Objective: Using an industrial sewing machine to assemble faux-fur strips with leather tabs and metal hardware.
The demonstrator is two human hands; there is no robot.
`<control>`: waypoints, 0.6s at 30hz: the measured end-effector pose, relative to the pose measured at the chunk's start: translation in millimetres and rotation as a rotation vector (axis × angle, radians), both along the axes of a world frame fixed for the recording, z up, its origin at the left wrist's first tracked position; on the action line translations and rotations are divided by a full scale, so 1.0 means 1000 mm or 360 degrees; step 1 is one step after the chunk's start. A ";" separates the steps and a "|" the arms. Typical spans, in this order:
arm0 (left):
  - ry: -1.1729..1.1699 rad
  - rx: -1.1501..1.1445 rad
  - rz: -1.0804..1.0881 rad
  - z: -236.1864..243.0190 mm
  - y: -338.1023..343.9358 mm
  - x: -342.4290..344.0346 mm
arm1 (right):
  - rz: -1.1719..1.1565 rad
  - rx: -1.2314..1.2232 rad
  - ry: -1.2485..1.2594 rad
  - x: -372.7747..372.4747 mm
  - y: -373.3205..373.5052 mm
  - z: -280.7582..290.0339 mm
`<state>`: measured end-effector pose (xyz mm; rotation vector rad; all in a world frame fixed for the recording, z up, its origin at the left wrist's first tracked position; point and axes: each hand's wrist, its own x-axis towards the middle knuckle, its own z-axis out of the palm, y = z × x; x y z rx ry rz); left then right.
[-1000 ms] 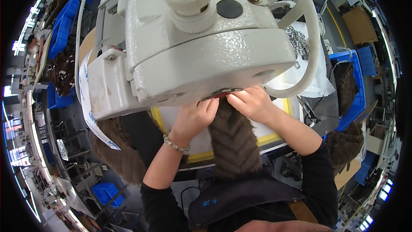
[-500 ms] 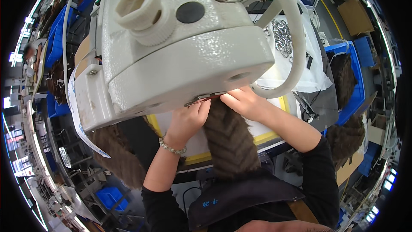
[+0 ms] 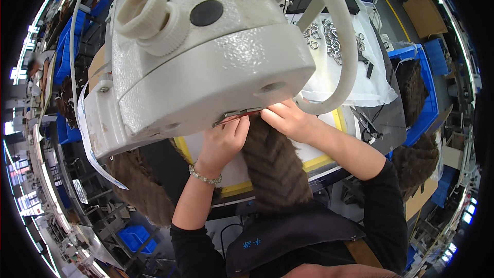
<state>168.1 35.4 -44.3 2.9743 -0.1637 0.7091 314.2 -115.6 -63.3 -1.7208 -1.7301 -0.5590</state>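
Observation:
A brown fur strip [image 3: 275, 167] with a chevron pattern runs from under the white sewing machine head [image 3: 221, 67] down to my lap. At the strip's upper left edge, my left hand [image 3: 224, 141] has thumb and fingers pressed together on the fur. My right hand [image 3: 290, 119] pinches its upper right edge, with the fingertips close under the machine. The machine head hides the needle area and part of both hands' fingers. A thin metal part with some red [image 3: 239, 116] shows at the machine's lower edge, just above my hands.
Metal rings [image 3: 332, 41] lie on a white sheet [image 3: 370, 85] behind the machine at right. A blue bin [image 3: 429, 103] with brown fur stands further right. More fur [image 3: 141, 185] hangs at the left table edge. A curved white tube [image 3: 350, 67] bends down beside my right hand.
The view has shifted a little, so the machine head appears further left and slightly higher. Both hands stay on the fur strip in nearly the same place, and their grip looks the same.

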 end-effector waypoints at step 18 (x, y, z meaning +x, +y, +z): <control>0.0170 -0.0103 0.0272 0.003 -0.002 -0.005 | -0.0158 -0.0213 -0.0013 0.000 -0.004 0.014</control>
